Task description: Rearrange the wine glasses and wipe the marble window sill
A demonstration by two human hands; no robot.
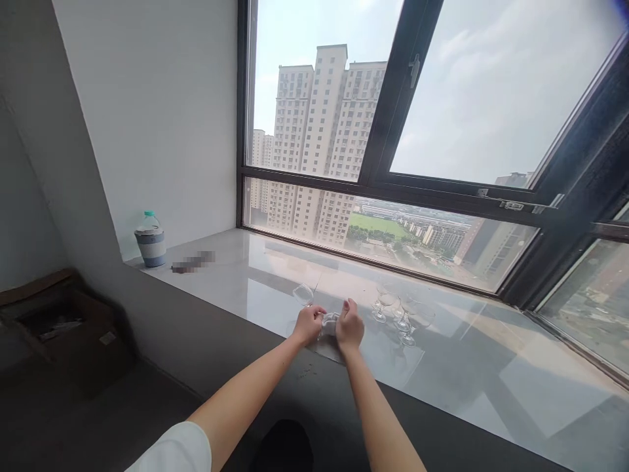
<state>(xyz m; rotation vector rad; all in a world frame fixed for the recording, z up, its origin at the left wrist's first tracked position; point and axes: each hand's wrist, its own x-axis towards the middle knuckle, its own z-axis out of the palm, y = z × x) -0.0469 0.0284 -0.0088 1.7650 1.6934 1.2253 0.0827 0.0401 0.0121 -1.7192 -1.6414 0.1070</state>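
Note:
Just above the sill's front edge, both hands close around a clear, shiny piece that looks like a drinking glass (330,320); most of it is hidden by fingers. My left hand (309,325) pinches its left side with thumb and fingers together. Curled along the right side is my right hand (350,326), thumb side up. Just beyond the left hand, a clear stemmed glass (303,294) leans at a tilt; its foot is hidden. To the right of my right hand stand several clear stemmed glasses, among them a near one (407,337) and a farther one (379,313).
The glossy grey windowsill (462,367) reflects the light. At its left end are a blue-and-white cup (151,246), a green-capped bottle (149,217) behind it, and a blurred dark item (193,262). A cardboard box (78,334) lies lower left. Dark window frames (304,183) rise behind.

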